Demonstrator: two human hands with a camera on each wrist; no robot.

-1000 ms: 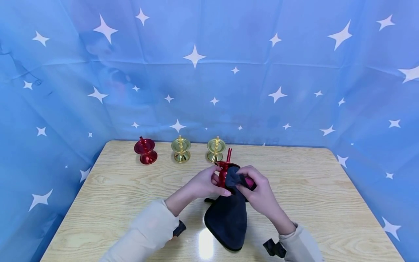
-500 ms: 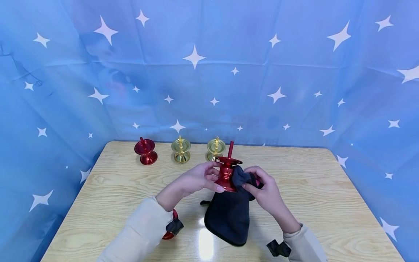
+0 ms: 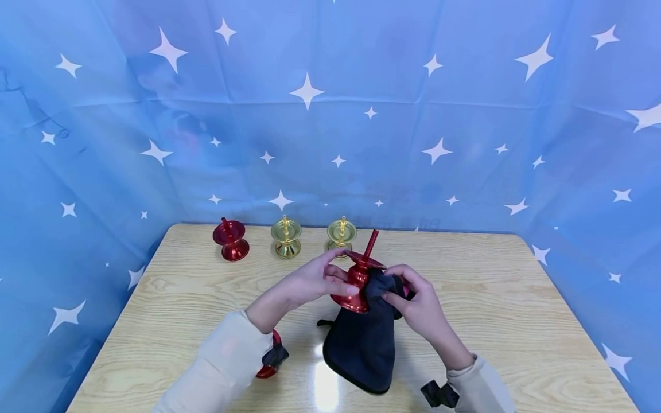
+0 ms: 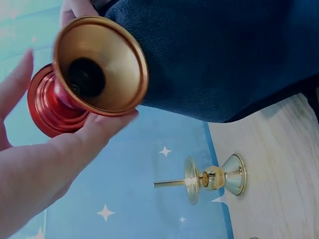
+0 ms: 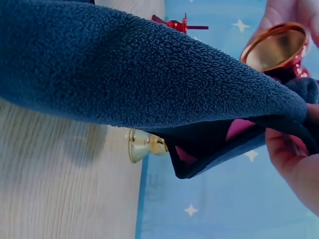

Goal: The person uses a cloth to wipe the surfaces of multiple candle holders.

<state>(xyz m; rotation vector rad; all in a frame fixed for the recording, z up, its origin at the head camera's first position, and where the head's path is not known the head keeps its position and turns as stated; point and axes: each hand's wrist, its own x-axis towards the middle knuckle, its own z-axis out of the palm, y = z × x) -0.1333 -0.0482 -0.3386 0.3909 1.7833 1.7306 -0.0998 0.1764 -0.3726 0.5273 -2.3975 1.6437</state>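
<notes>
My left hand (image 3: 310, 284) holds a shiny red candle holder (image 3: 357, 277) above the table, fingers and thumb around its stem and base. The holder is tilted, its spike leaning up to the right. In the left wrist view its hollow gold-coloured underside (image 4: 122, 64) faces the camera. My right hand (image 3: 415, 298) pinches a gathered corner of a dark blue plush cloth (image 3: 361, 350), right against the holder's side. The rest of the cloth hangs down toward the table. Pink lining (image 5: 239, 128) shows in its folds in the right wrist view.
Along the table's back edge stand a red candle holder (image 3: 234, 249) and two gold ones (image 3: 287, 248) (image 3: 342, 232). Another red piece (image 3: 267, 371) sits near my left sleeve, mostly hidden. A blue curtain with white stars (image 3: 330, 126) surrounds the wooden table (image 3: 490, 298).
The held candle holder has turned in my left hand, from upright half a second ago to tilted now. My right hand and the cloth have shifted slightly right since a second ago.
</notes>
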